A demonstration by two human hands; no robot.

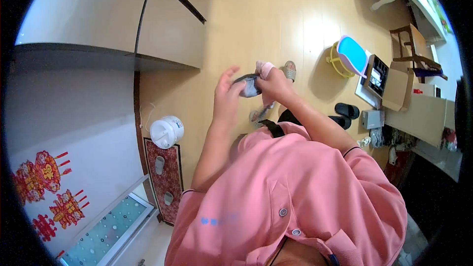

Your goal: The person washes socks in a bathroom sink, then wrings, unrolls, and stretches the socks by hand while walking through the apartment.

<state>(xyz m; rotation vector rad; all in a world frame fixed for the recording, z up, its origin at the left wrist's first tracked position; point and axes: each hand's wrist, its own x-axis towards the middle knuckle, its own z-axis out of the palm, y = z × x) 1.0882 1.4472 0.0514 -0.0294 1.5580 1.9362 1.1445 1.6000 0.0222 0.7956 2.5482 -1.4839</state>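
Note:
In front of my pink shirt, both hands are raised at a small grey cloth with a dark edge, possibly a sock. My left hand has its thumb on the left edge of this cloth, with its fingers curving above; motion smears them a little. My right hand is closed on the cloth's right side. A pale pink cloth also sticks out of the right hand, above and below the fingers. How the two cloths lie inside that hand is hidden.
A white lidded bucket stands left by a red patterned mat. To the right are a blue-seated stool, black slippers, an open cardboard box and a wooden chair. A cabinet rises at upper left.

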